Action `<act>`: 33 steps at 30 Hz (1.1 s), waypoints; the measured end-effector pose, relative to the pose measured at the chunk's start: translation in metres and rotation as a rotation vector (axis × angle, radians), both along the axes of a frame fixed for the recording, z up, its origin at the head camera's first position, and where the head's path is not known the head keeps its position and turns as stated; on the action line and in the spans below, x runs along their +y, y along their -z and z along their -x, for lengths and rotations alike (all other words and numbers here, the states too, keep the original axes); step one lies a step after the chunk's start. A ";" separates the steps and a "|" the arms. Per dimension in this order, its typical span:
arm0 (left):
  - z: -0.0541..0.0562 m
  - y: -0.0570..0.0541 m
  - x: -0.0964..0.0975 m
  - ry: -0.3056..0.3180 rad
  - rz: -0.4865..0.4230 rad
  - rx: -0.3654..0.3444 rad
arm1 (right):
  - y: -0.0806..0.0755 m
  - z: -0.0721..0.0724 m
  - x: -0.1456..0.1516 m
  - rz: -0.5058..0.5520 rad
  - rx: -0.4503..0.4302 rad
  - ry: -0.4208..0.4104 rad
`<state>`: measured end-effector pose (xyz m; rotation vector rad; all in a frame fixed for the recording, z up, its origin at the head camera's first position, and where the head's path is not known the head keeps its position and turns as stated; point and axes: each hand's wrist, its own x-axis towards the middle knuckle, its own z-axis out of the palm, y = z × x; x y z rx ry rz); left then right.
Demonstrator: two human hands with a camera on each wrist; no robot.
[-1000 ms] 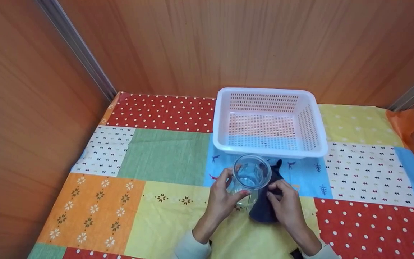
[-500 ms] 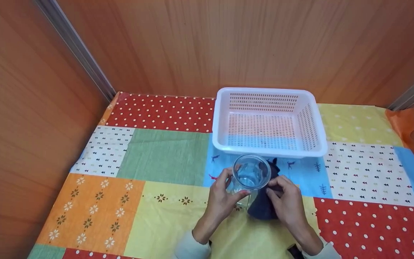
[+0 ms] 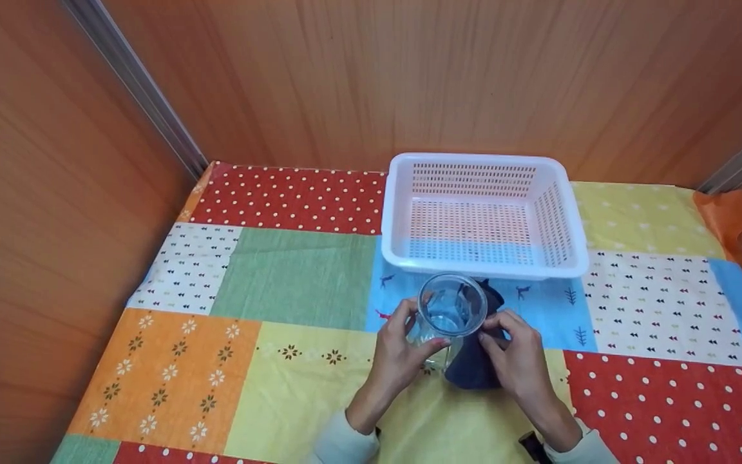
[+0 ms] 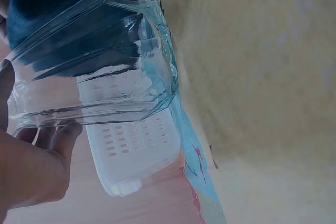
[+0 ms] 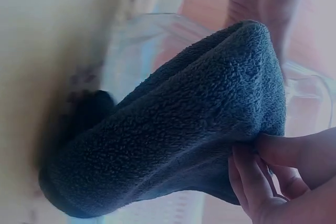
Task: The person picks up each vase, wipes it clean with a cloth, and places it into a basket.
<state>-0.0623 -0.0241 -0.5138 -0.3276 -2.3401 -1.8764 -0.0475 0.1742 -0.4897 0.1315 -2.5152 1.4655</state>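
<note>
The left hand (image 3: 398,353) grips the glass jar (image 3: 449,317), in front of the white basket (image 3: 484,269); the right hand (image 3: 519,354) pinches the dark cloth (image 3: 472,368). I'd guess stiff, slippery, breakable glass (the cloth's surely soft), best held round its body.

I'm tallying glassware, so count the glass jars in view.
1: the glass jar held in the left hand, beside the dark blue towel pinched by the right hand, nearer than the white plastic basket. No others show.

Head camera looks forward and down from above — wrist cameras, tipped sideways and close, share jar (image 4: 105,61) and cloth (image 5: 173,119).
</note>
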 end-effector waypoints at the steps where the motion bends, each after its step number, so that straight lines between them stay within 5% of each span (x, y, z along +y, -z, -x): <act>1: 0.000 0.000 0.000 0.000 -0.003 -0.003 | 0.005 0.000 0.001 -0.015 0.007 0.000; 11: 0.000 -0.001 0.001 -0.007 -0.012 -0.005 | 0.029 0.003 0.006 -0.051 -0.098 -0.004; 25: 0.000 -0.001 0.001 -0.007 0.004 -0.013 | -0.020 0.002 -0.001 0.108 -0.075 -0.007; 33: 0.000 -0.001 0.001 -0.008 0.016 -0.001 | -0.013 0.002 0.000 0.084 -0.065 -0.012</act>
